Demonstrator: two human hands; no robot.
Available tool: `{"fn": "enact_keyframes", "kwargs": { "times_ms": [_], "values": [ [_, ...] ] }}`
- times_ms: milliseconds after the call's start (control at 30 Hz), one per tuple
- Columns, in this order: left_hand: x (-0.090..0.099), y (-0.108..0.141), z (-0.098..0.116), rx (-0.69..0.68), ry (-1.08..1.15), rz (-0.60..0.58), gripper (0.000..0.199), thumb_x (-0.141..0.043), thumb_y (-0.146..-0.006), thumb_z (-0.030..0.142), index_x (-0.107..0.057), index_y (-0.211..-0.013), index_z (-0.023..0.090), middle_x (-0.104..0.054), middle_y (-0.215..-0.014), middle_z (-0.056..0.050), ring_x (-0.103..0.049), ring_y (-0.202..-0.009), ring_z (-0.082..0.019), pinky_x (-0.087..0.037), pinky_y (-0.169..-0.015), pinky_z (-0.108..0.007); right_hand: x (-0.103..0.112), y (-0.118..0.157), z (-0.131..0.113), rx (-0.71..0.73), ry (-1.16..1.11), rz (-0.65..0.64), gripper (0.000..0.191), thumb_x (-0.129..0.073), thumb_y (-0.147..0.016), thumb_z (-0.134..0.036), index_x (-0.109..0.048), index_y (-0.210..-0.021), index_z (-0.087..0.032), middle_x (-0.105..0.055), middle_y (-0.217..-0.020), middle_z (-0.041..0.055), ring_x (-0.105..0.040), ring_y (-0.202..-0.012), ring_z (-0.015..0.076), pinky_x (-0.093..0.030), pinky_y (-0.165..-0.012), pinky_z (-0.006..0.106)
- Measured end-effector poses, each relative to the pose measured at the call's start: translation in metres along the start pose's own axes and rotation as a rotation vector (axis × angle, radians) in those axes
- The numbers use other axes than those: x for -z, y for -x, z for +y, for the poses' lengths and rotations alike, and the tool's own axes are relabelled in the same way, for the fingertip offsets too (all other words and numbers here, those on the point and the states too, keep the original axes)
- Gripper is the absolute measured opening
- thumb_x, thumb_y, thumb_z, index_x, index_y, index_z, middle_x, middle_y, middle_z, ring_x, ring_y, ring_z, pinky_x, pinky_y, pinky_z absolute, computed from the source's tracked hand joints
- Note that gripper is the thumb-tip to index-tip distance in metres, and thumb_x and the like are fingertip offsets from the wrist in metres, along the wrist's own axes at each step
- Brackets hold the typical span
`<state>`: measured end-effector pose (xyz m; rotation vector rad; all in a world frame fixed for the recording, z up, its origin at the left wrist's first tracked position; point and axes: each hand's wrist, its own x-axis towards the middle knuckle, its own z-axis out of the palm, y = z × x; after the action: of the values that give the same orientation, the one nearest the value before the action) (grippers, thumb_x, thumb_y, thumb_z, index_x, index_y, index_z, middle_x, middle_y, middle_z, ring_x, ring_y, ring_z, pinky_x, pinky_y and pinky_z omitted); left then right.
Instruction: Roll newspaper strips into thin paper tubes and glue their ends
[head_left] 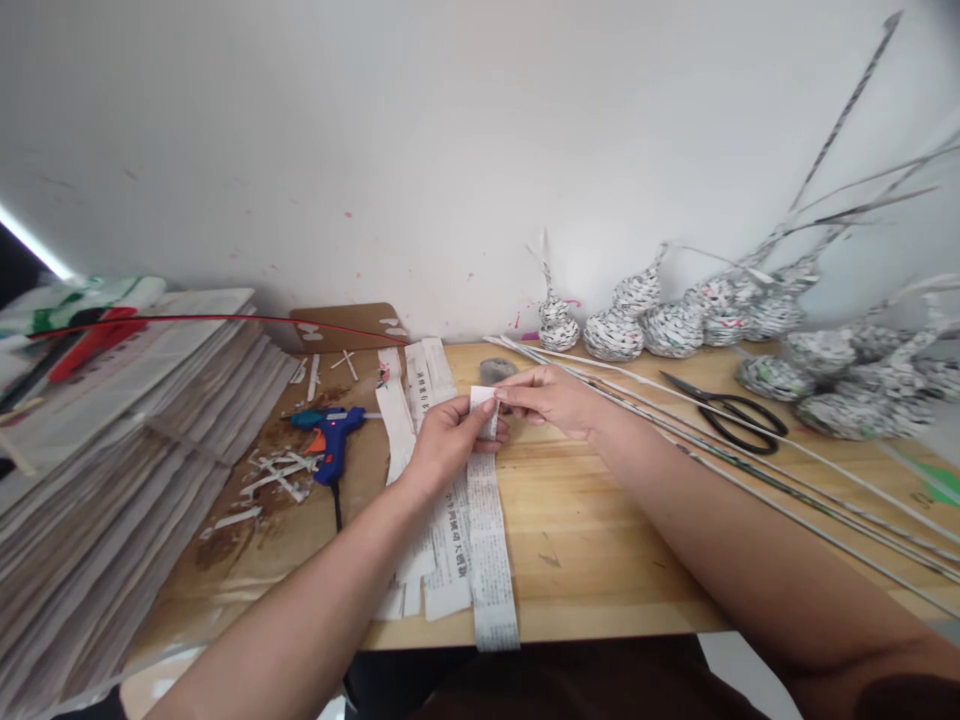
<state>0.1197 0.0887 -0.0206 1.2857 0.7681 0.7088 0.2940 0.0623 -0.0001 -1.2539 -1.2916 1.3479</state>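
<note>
Bare wood tabletop (585,560) spans the lower centre, where the left hand (450,437) and right hand (553,400) pinch the top end of a newspaper strip (493,560). It should be light, limp, easily torn; best pinched softly near its edges.

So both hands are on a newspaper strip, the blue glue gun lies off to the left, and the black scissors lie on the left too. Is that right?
Not quite: the head view shows the black scissors on the right. The left hand and right hand are on the newspaper strip, and the blue glue gun lies left.
</note>
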Motion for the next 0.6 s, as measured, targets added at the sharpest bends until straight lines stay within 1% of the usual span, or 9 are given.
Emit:
{"fn": "enact_keyframes", "kwargs": {
  "times_ms": [133,300,400,467,600],
  "values": [
    [0.0002,-0.0002,-0.0023,-0.014,0.015,-0.029,0.042,-0.064,-0.077,0.052,-0.069,-0.094,0.014,-0.072,-0.081,-0.009,-0.068,-0.073,-0.02,-0.056,-0.066,-0.032,0.0011,-0.0018,0.0028,0.0,-0.027,0.019,0.028,-0.07,-0.073,-0.038,-0.073,-0.083,-0.013,-0.05,-0.053,-0.0026,-0.037,-0.046,0.0061,-0.02,-0.04,0.021],
    [-0.0004,-0.0005,-0.0048,-0.031,0.022,-0.041,0.04,-0.063,-0.078,0.05,-0.069,-0.097,0.015,-0.072,-0.085,-0.008,-0.068,-0.076,-0.021,-0.056,-0.068,-0.033,0.0008,-0.0028,0.0038,-0.031,-0.032,0.103,0.025,-0.072,-0.069,-0.036,-0.072,-0.076,-0.012,-0.048,-0.048,-0.0035,-0.035,-0.043,0.0051,-0.019,-0.039,0.021],
    [-0.0007,-0.0004,-0.0054,-0.035,0.019,-0.036,0.036,-0.065,-0.078,0.047,-0.069,-0.094,0.015,-0.072,-0.084,-0.007,-0.068,-0.076,-0.021,-0.056,-0.069,-0.034,-0.0008,-0.0033,0.004,-0.031,-0.044,0.145,0.025,-0.074,-0.067,-0.036,-0.072,-0.073,-0.012,-0.048,-0.047,-0.0036,-0.036,-0.042,0.0049,-0.019,-0.038,0.021],
    [-0.0006,-0.0004,-0.0059,-0.038,0.014,-0.039,0.035,-0.064,-0.079,0.046,-0.069,-0.093,0.015,-0.072,-0.084,-0.008,-0.068,-0.077,-0.021,-0.056,-0.069,-0.034,-0.002,-0.0038,0.0047,-0.029,-0.059,0.156,0.024,-0.074,-0.067,-0.036,-0.072,-0.073,-0.012,-0.049,-0.047,-0.0036,-0.035,-0.041,0.0044,-0.02,-0.038,0.021],
    [-0.0004,-0.0001,-0.0067,-0.048,0.011,-0.056,0.036,-0.062,-0.081,0.046,-0.069,-0.097,0.015,-0.072,-0.085,-0.008,-0.068,-0.079,-0.021,-0.056,-0.07,-0.034,-0.0035,-0.0048,0.0072,-0.034,-0.091,0.159,0.026,-0.076,-0.065,-0.037,-0.071,-0.072,-0.013,-0.051,-0.048,-0.0028,-0.034,-0.04,0.0041,-0.02,-0.038,0.021]
  ]
}}
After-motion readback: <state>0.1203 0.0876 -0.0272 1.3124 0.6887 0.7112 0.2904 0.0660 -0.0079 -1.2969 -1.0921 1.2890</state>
